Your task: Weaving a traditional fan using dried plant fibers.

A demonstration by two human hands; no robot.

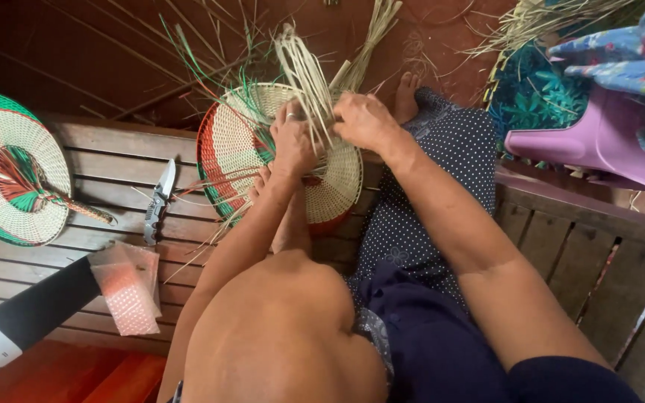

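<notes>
A round woven fan, cream with a red and green rim, rests against my raised knee. Loose pale straw strands stick up from its centre. My left hand, with a ring on one finger, presses on the fan and pinches the strands at their base. My right hand grips the same bundle from the right side. Both hands touch each other over the fan's middle. My bare foot shows behind the right hand.
A finished woven fan with a handle lies at the left on the wooden slat bench. A folding knife lies beside it. A pink plastic packet and a black-and-white object sit nearer. A purple plastic container stands right.
</notes>
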